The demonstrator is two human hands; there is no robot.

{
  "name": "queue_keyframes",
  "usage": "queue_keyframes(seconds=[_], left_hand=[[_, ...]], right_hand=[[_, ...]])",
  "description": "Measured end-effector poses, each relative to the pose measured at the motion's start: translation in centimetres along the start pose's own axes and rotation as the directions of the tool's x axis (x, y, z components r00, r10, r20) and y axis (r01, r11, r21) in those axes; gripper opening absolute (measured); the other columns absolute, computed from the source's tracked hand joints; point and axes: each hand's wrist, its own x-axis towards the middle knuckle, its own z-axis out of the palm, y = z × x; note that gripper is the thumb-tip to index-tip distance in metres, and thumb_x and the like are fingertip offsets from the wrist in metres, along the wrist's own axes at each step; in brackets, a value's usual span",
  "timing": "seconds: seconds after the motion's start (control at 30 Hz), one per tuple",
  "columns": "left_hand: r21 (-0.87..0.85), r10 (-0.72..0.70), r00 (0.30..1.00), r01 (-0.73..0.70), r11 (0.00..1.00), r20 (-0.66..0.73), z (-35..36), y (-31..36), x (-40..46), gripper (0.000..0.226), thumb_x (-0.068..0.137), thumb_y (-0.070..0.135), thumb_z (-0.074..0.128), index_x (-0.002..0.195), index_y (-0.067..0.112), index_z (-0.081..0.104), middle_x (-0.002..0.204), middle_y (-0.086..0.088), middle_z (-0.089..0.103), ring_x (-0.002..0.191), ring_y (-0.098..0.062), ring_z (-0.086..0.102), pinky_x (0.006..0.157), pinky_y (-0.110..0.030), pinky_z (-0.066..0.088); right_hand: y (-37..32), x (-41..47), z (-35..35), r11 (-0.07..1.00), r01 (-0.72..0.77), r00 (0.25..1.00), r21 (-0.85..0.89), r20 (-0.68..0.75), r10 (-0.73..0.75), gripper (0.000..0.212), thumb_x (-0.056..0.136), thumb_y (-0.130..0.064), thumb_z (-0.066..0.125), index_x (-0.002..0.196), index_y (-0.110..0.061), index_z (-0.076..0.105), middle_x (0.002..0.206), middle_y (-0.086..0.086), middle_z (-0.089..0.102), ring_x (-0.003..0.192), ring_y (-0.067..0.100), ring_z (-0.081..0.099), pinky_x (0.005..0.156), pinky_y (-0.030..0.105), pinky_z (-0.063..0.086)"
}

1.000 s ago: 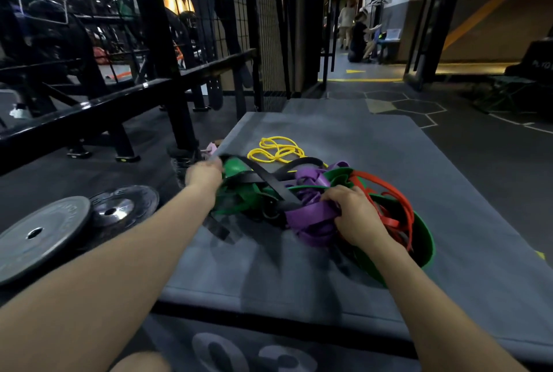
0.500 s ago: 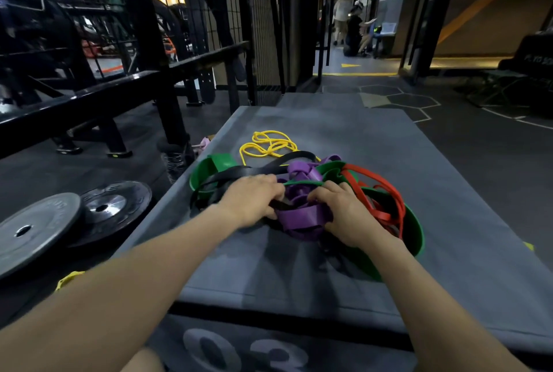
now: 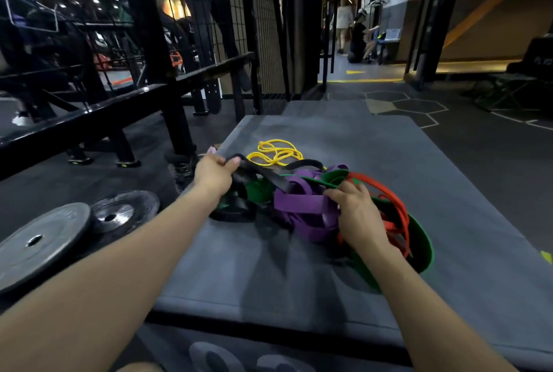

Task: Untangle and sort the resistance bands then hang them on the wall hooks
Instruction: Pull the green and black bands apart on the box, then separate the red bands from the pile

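**Tangled bands, both hands in the pile**

On the grey padded counter (image 3: 449, 192) lies a knot of resistance bands, heaped near the middle and toward the person's side. The left hand (image 3: 214, 175) has its grip clenched around the black band (image 3: 270, 175), thumb on top, at the left edge of the heap; the band runs from that hand to the right, across the pile. More black loops sag onto the counter below the hand. The right hand (image 3: 357, 216) rests on the right part of the heap, its fingers curled into the purple band (image 3: 302, 207), grasping a fold of it. The purple band is bunched in several wide loops in the centre. A green band (image 3: 419, 240) curves round the right and near side of the heap, with more green showing under the black one on the left. The red band (image 3: 395, 207) loops over the green, just right of the right hand. A thin yellow band (image 3: 276, 153) lies coiled just behind the heap; whether it touches the black one, I cannot tell.

Two metal weight plates (image 3: 45, 240) lie on the floor to the left, beside a black steel frame (image 3: 89, 114).
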Motion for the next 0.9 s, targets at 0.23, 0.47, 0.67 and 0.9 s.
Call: queue_keyframes(seconds=[0.23, 0.47, 0.67, 0.9], left_hand=[[-0.383, -0.429, 0.898, 0.364, 0.849, -0.097, -1.6, -3.7, 3.5, 0.051, 0.075, 0.038, 0.068, 0.111, 0.004, 0.059, 0.118, -0.019, 0.063, 0.104, -0.035, 0.062, 0.094, -0.047, 0.050], [0.277, -0.086, 0.959, 0.008, 0.961, 0.269, -0.1, -3.1, -3.9, 0.024, 0.073, 0.001, 0.072, 0.089, 0.010, 0.056, 0.084, -0.008, 0.053, 0.081, -0.025, 0.056, 0.063, -0.022, 0.040], [0.405, -0.020, 0.906, -0.169, 0.899, 0.423, -0.2, -1.5, -7.4, 0.066, 0.063, 0.012, 0.082, 0.119, 0.014, 0.047, 0.120, -0.010, 0.031, 0.108, -0.028, 0.050, 0.098, -0.031, 0.043], [0.516, 0.137, 0.942, -0.285, 0.808, 0.306, 0.2, -0.6, -11.1, 0.087, 0.059, 0.042, 0.083, 0.132, 0.023, 0.037, 0.133, -0.007, 0.026, 0.127, -0.028, 0.032, 0.111, -0.037, 0.026]], right_hand=[[-0.5, -0.1, 0.6, 0.996, -0.019, 0.999, -0.086, 0.038, 0.022, 0.035, 0.092, -0.007, 0.042, 0.122, -0.016, 0.060, 0.112, 0.007, 0.056, 0.117, 0.031, 0.041, 0.095, 0.036, 0.037], [-1.5, -0.9, 0.8, 1.000, -0.003, 0.989, 0.004, 0.147, 0.003, 0.047, 0.088, 0.002, 0.042, 0.131, -0.013, 0.050, 0.124, 0.008, 0.049, 0.117, 0.029, 0.039, 0.103, 0.033, 0.033], [-1.1, -2.1, -0.1, 1.000, 0.004, 0.982, -0.016, 0.191, -0.001, 0.053, 0.076, -0.012, 0.069, 0.126, -0.017, 0.055, 0.121, 0.003, 0.052, 0.111, 0.025, 0.042, 0.094, 0.035, 0.042], [-1.2, -3.4, -1.3, 0.995, 0.002, 0.973, 0.103, 0.229, -0.025, 0.059, 0.076, -0.018, 0.072, 0.132, -0.017, 0.051, 0.127, 0.004, 0.049, 0.121, 0.024, 0.044, 0.099, 0.033, 0.040]])
